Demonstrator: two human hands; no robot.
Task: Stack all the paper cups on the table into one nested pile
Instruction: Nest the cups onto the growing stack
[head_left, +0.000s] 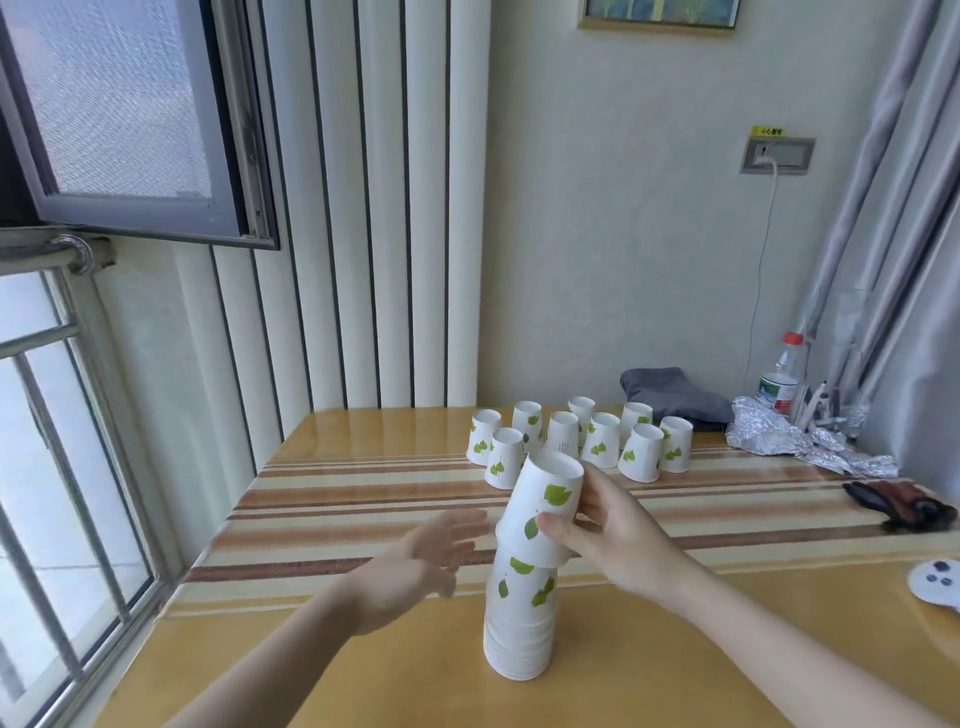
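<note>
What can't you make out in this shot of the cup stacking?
Head view only:
- How many cups are in the nested pile: the rims are packed too tightly to count.
- Left hand: motion blur hides the finger positions.
- White object at the right: cut off by the frame edge.
- Label above the wall socket: too small to read.

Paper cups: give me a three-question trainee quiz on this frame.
1. True or false: the right hand grips the top cup of the pile.
2. How many loose cups stand beyond the pile? A) four B) nine C) fifteen
3. Fill in: the left hand is open and holds ____.

Key: 1 true; 2 B; 3 nothing.
</note>
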